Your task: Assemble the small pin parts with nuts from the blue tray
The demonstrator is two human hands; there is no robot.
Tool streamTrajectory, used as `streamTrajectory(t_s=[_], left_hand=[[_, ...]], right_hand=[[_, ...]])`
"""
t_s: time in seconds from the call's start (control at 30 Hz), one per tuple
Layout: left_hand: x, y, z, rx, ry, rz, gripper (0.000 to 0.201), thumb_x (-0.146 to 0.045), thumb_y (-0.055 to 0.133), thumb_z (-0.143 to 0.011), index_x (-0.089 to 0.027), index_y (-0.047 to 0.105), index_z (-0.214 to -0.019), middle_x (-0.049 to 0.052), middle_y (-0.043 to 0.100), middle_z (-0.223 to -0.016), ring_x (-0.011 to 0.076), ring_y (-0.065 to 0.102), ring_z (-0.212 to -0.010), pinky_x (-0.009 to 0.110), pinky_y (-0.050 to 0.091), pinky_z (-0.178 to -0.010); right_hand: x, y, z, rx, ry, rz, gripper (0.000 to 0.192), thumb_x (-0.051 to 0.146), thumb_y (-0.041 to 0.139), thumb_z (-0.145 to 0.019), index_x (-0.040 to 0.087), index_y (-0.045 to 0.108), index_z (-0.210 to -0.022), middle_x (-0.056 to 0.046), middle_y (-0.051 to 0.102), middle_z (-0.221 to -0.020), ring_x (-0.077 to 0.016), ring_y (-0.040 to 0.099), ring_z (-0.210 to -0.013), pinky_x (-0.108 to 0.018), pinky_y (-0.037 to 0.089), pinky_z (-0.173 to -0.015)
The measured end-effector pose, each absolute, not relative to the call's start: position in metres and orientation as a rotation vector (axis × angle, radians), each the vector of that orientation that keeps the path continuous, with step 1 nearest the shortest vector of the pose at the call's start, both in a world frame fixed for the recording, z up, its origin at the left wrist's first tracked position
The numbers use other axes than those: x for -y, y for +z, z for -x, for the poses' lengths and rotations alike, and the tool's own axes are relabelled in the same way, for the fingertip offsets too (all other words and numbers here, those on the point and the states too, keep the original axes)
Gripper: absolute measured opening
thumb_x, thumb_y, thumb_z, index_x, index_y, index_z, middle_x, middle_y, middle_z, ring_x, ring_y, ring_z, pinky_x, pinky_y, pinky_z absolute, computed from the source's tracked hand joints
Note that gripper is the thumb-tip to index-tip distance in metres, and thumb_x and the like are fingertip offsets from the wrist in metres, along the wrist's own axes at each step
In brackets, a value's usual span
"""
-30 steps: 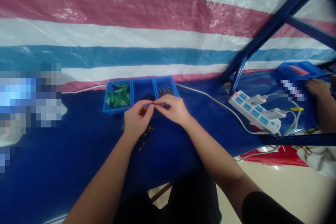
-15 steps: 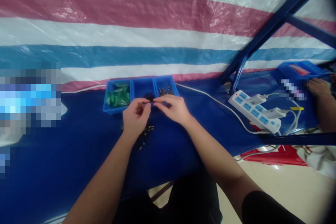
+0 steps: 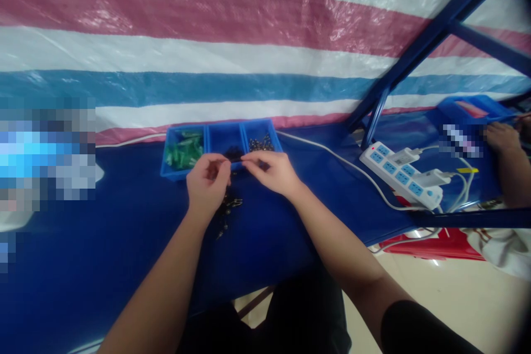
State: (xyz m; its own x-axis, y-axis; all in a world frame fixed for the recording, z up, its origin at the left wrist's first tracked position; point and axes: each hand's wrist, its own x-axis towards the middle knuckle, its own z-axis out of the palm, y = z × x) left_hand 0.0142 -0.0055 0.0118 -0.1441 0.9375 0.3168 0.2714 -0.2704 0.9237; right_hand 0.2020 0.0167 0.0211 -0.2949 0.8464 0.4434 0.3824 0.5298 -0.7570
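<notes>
My left hand (image 3: 208, 181) is closed in a pinch in front of the three-part blue bin (image 3: 178, 175). Whatever its fingertips hold is too small to make out. Just to its right, my right hand (image 3: 271, 171) also pinches, thumb against fingers, with any item there hidden. The bin's left compartment holds green plastic pieces (image 3: 185, 149), the middle one some small black parts (image 3: 234, 153), and the right one small metal parts (image 3: 260, 144). Below my hands, a loose cluster of small dark metal pieces (image 3: 226, 213) lies on the blue tabletop (image 3: 265, 243).
A white power strip (image 3: 400, 176) with plugged-in adapters lies to the right, its white cable (image 3: 340, 157) running behind the bin. A blue metal frame (image 3: 415, 55) rises there. Beyond it, another person's hand (image 3: 501, 137) rests near a second blue bin (image 3: 477, 108).
My left hand has shifted slightly left and its fingertips are farther from the right hand's. More of the black parts shows between them. My right hand has barely moved.
</notes>
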Motion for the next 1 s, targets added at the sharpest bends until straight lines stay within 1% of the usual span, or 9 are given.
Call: streamTrajectory(t_s=[0.1,0.17,0.23,0.3,0.4,0.53,0.7,0.83,1.0], left_hand=[[0.003,0.014,-0.013,-1.390,1.518,-1.464,0.013,-0.031,0.065,-0.090,-0.020,0.060,-0.094,-0.005,0.057,-0.059,0.0094,0.057,-0.050,0.022,0.047,-0.052],[0.002,0.013,-0.012,-1.419,1.513,-1.445,0.015,-0.031,0.066,-0.089,-0.020,0.059,-0.096,-0.005,0.057,-0.059,0.0092,0.057,-0.050,0.021,0.046,-0.051],[0.001,0.011,-0.012,-1.463,1.482,-1.454,0.015,-0.032,0.065,-0.090,-0.020,0.060,-0.097,-0.005,0.057,-0.059,0.0092,0.057,-0.049,0.021,0.044,-0.049],[0.000,0.009,-0.012,-1.509,1.455,-1.478,0.016,-0.034,0.064,-0.090,-0.020,0.060,-0.098,-0.005,0.058,-0.058,0.0094,0.057,-0.048,0.021,0.043,-0.049],[0.001,0.008,-0.012,-1.568,1.433,-1.510,0.017,-0.035,0.064,-0.090,-0.021,0.062,-0.099,-0.005,0.059,-0.058,0.0100,0.057,-0.048,0.022,0.043,-0.050],[0.001,0.011,-0.012,-1.677,1.415,-1.535,0.021,-0.038,0.067,-0.089,-0.021,0.066,-0.099,-0.004,0.060,-0.059,0.0099,0.057,-0.050,0.022,0.042,-0.052],[0.001,0.013,-0.011,-1.766,1.414,-1.539,0.024,-0.042,0.067,-0.089,-0.021,0.071,-0.100,-0.004,0.062,-0.060,0.0091,0.055,-0.050,0.022,0.040,-0.052],[0.000,0.014,-0.010,-1.812,1.402,-1.531,0.024,-0.043,0.068,-0.089,-0.021,0.073,-0.097,-0.004,0.060,-0.056,0.0092,0.054,-0.049,0.021,0.040,-0.051],[-0.001,0.015,-0.010,-1.789,1.389,-1.465,0.024,-0.039,0.064,-0.092,-0.020,0.074,-0.104,-0.004,0.061,-0.055,0.0092,0.056,-0.047,0.020,0.044,-0.051]], right_hand=[[-0.018,0.021,-0.204,1.974,0.744,1.051,0.022,0.030,0.065,-0.095,0.018,0.076,-0.110,0.002,0.070,-0.073,-0.0091,0.060,-0.060,-0.023,0.048,-0.063],[-0.018,0.021,-0.205,2.102,0.803,1.080,0.019,0.027,0.066,-0.094,0.018,0.076,-0.107,0.004,0.066,-0.067,-0.0080,0.057,-0.056,-0.022,0.043,-0.061],[-0.017,0.021,-0.205,2.246,0.837,1.092,0.016,0.023,0.067,-0.092,0.019,0.077,-0.104,0.003,0.067,-0.067,-0.0077,0.057,-0.056,-0.022,0.040,-0.060],[-0.017,0.021,-0.203,2.354,0.856,1.087,0.018,0.020,0.068,-0.091,0.020,0.078,-0.106,0.002,0.070,-0.071,-0.0082,0.057,-0.058,-0.022,0.039,-0.060],[-0.016,0.020,-0.200,2.447,0.889,1.077,0.022,0.019,0.069,-0.090,0.022,0.078,-0.110,-0.001,0.075,-0.082,-0.0106,0.062,-0.064,-0.023,0.040,-0.062],[-0.016,0.014,-0.198,2.512,0.859,1.067,0.020,0.020,0.068,-0.090,0.025,0.080,-0.105,-0.003,0.079,-0.093,-0.0137,0.068,-0.074,-0.025,0.043,-0.066],[-0.014,0.015,-0.196,2.556,0.808,1.092,0.014,0.018,0.065,-0.089,0.022,0.077,-0.095,-0.002,0.077,-0.085,-0.0131,0.064,-0.068,-0.025,0.038,-0.062],[-0.012,0.024,-0.198,2.489,0.842,1.122,0.010,0.020,0.061,-0.093,0.019,0.070,-0.096,0.001,0.069,-0.071,-0.0110,0.055,-0.059,-0.025,0.033,-0.057],[-0.012,0.029,-0.201,2.172,1.018,1.017,0.008,0.020,0.057,-0.093,0.017,0.063,-0.097,0.002,0.066,-0.074,-0.0099,0.059,-0.064,-0.023,0.042,-0.064]])
